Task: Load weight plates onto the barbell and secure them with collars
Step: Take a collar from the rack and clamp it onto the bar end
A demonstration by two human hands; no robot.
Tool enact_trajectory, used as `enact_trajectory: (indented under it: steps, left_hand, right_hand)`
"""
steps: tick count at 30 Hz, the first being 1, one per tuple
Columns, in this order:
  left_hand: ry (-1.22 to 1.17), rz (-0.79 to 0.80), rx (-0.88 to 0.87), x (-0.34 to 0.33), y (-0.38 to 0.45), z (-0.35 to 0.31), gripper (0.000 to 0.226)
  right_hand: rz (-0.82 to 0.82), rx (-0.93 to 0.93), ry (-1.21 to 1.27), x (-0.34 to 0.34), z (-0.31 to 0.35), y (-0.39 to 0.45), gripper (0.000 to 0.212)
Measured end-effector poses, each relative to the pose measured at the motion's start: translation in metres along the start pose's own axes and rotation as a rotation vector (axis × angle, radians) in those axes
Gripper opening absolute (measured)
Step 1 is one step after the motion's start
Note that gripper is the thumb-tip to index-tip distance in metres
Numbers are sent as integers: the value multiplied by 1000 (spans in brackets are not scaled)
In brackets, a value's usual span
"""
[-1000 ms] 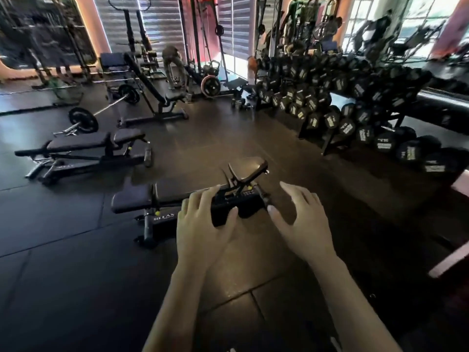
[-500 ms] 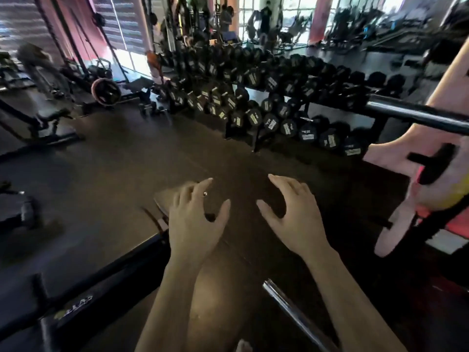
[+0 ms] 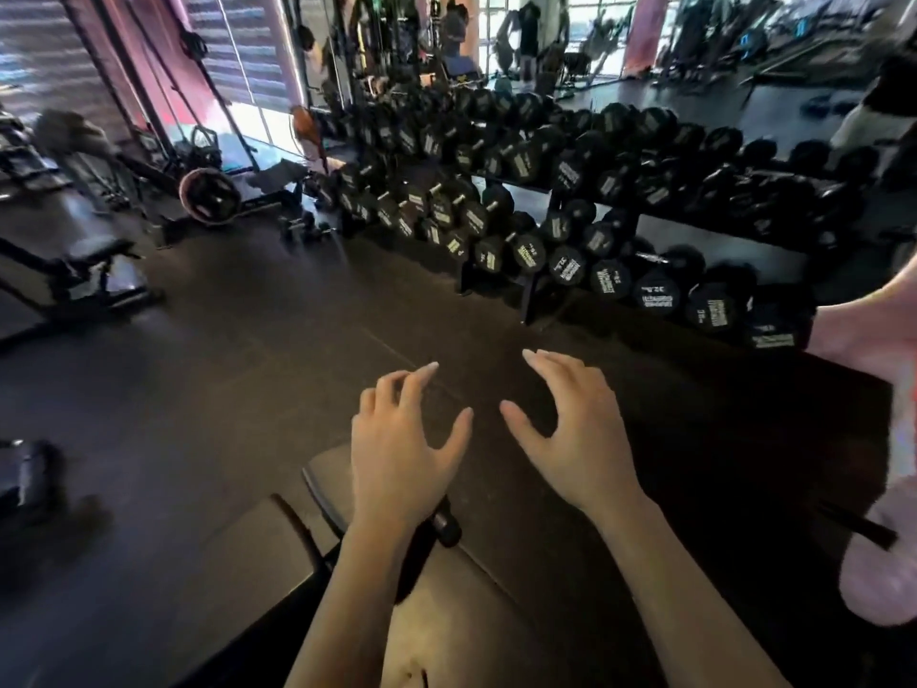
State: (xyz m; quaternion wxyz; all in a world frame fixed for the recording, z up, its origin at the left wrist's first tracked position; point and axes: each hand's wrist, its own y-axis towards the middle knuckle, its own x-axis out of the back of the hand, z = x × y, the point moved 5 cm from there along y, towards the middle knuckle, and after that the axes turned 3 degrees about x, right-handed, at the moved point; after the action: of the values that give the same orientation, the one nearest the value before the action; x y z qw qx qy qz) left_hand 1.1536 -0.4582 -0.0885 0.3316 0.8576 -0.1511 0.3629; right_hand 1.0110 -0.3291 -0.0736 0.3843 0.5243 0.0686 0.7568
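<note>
Black rubber flooring (image 3: 248,350) is filling most of the frame. Left hand (image 3: 397,454) and right hand (image 3: 575,439) are hovering at lower centre, fingers spread and loosely bent, gripping nothing. A bench pad (image 3: 278,553) is lying beneath the left forearm. No barbell or collar is showing clearly; a pale blurred shape at the right edge is possibly part of a rack. One round plate (image 3: 209,195) is sitting at upper left, well apart from both hands. Judgement: plate likely heavy and rigid, best gripped two-handed at opposite rim edges. Dumbbell rack (image 3: 570,230) is spanning the upper right.
</note>
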Motion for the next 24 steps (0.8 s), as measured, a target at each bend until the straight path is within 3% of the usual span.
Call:
enact_trajectory:
  steps: [5, 11, 16, 24]
  left_hand:
    - [-30, 98, -64, -52, 104, 32, 59]
    - [-216, 207, -176, -113, 231, 8, 59]
    - [-415, 309, -269, -188, 279, -50, 57]
    - [-517, 509, -510, -338, 326, -193, 58]
  right_hand:
    - [-28, -112, -35, -48, -27, 86, 57]
    - [-159, -263, -118, -46, -75, 171, 55]
    - [-287, -441, -189, -21, -146, 182, 53]
    - [-499, -609, -267, 46, -295, 205, 51]
